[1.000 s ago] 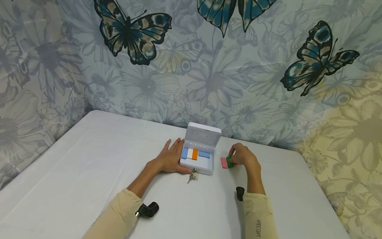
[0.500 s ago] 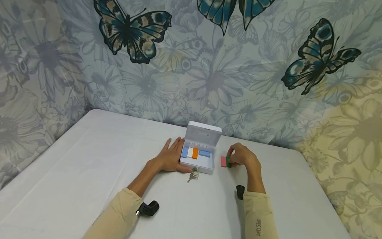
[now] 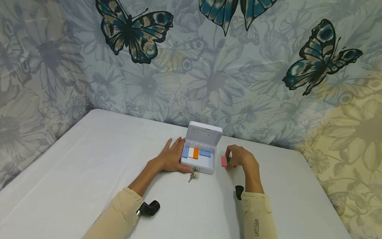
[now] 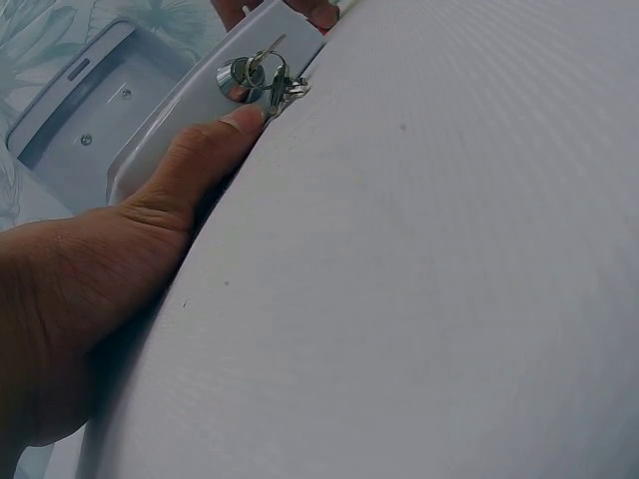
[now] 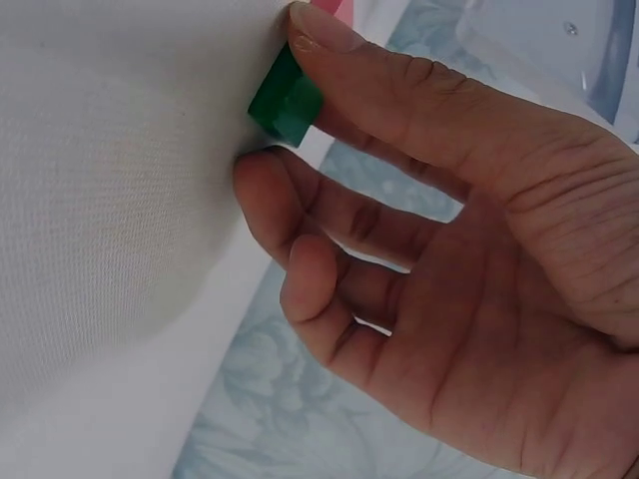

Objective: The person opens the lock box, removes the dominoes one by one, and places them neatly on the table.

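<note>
My left hand (image 3: 171, 157) lies against the left side of a small white cash box (image 3: 197, 169), fingers straight. Its thumb stretches along the front, near the lock (image 4: 240, 80) and hanging keys (image 3: 192, 177). The box's lid (image 3: 204, 133) stands raised. To the right of the box, a pink block (image 3: 224, 161) and a green block (image 3: 228, 159) lie side by side on the table. My right hand (image 3: 243, 157) reaches over the green block, and its thumb and forefinger pinch at the pink one. In the right wrist view the thumb tip overlaps the pink block, with the green block (image 5: 285, 100) just below.
Inside the box, a blue block (image 3: 185, 152), a white block (image 3: 190, 152) and an orange block (image 3: 195, 153) stand in a row. Another blue block (image 3: 205, 153) lies right of them. Behind the white table (image 3: 89, 159) hangs a butterfly-patterned backdrop (image 3: 149, 89).
My right hand has shifted slightly left, from pinching the green block to the pink block beside it. The left hand stays against the box.
</note>
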`<state>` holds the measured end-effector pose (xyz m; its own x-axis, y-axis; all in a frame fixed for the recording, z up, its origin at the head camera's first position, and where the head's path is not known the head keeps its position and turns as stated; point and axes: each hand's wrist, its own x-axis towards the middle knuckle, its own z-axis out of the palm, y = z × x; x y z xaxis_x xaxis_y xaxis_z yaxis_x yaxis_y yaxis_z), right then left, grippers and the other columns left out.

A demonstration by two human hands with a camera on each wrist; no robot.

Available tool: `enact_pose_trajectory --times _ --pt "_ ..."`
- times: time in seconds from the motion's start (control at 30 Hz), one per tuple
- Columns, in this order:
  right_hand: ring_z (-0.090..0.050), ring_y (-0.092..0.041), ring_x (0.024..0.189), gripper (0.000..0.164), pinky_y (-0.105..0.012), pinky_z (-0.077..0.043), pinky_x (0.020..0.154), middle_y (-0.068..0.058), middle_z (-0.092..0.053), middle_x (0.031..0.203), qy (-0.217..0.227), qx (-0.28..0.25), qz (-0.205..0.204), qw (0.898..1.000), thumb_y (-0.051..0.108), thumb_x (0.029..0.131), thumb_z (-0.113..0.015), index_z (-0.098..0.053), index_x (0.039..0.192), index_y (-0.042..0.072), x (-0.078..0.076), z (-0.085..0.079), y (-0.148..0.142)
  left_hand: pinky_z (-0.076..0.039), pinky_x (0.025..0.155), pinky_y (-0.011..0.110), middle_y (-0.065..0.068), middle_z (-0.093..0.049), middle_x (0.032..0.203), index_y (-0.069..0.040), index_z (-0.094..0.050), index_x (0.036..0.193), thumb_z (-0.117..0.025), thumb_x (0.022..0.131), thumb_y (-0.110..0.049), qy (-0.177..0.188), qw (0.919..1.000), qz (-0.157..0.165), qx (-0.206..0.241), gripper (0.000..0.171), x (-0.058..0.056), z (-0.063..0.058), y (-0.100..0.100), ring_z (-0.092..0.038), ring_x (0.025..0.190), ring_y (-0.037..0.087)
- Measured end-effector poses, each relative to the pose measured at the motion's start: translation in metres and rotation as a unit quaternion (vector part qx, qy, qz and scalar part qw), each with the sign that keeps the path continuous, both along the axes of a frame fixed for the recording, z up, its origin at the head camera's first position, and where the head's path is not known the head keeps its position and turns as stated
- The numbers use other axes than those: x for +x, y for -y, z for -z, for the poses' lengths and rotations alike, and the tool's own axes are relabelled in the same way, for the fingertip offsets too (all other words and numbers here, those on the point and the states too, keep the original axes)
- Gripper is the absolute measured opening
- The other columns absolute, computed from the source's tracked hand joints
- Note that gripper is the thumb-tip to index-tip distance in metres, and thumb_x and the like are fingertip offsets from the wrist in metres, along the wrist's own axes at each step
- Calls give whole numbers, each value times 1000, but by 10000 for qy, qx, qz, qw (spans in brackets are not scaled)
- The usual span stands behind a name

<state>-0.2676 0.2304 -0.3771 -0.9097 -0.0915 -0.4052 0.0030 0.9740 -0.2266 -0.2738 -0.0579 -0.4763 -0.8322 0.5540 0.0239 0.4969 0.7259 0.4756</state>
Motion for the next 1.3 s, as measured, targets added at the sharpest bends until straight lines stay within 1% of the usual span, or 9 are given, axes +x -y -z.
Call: enact_pose_trajectory --times 0.3,0.37,0.53,0.6,0.67,0.73,0.97,1.13,1.3 --pt "-61 -23 83 44 -35 -48 71 -11 -67 87 18 -59 3 10000 10 79 -88 -66 117 7 2 0 0 8 132 60 21 -7 176 4 0 166 -76 83 -63 45 10000 -14 26 132 -2 4 -1 2 166 36" --pt "-61 -23 83 46 -36 -48 72 -10 -67 88 7 -33 -16 10000 10 79 -89 -65 118 7 2 0 -1 9 132 59 21 -7 177 4 0 166 -76 83 -63 61 10000 -25 -15 131 -1 2 -1 2 166 35" --pt "-62 -23 85 51 -37 -50 74 -11 -66 92 26 113 -135 9998 10 77 -90 -65 121 8 0 -1 0 3 132 61 21 -10 176 4 -3 166 -77 84 -62 22 9999 -59 -144 129 2 -5 -1 -2 166 37" --pt "-62 -24 85 51 -37 -50 74 -11 -66 93 33 147 -172 9997 9 77 -90 -65 121 8 0 -1 1 1 133 61 21 -11 176 5 -4 166 -77 84 -63 18 9998 -63 -184 129 3 -8 -1 -4 166 37" --pt "-62 -24 85 50 -37 -50 74 -11 -66 93 37 162 -187 9997 8 77 -90 -65 121 7 -1 -1 1 2 133 61 21 -10 176 4 -3 166 -77 84 -64 47 9997 -66 -210 130 4 -8 -1 -3 166 36" --pt "-62 -24 85 50 -37 -51 74 -11 -67 93 26 162 -200 9997 7 77 -90 -65 120 7 -1 -1 1 1 133 61 21 -11 176 5 -4 166 -77 84 -63 22 9998 -83 -180 129 3 -8 -2 -4 166 37" --pt "-61 -23 83 48 -36 -50 73 -11 -66 89 65 158 -177 9997 7 79 -88 -65 121 7 -1 -1 1 7 132 59 19 -7 177 2 0 166 -76 83 -64 54 9999 -58 -125 131 1 -1 -2 2 167 34" --pt "-62 -23 83 47 -36 -50 73 -11 -67 89 74 168 -161 9997 6 79 -87 -65 121 8 -1 -1 1 6 133 60 21 -8 177 4 -2 166 -77 83 -63 38 9999 -44 -150 130 0 -2 -2 1 166 36" --pt "-62 -24 83 45 -36 -50 73 -11 -67 88 81 176 -157 9997 8 80 -87 -65 120 7 -1 -1 1 8 133 58 18 -7 177 2 0 167 -77 84 -65 60 9998 -74 -171 131 0 0 -2 3 167 33"
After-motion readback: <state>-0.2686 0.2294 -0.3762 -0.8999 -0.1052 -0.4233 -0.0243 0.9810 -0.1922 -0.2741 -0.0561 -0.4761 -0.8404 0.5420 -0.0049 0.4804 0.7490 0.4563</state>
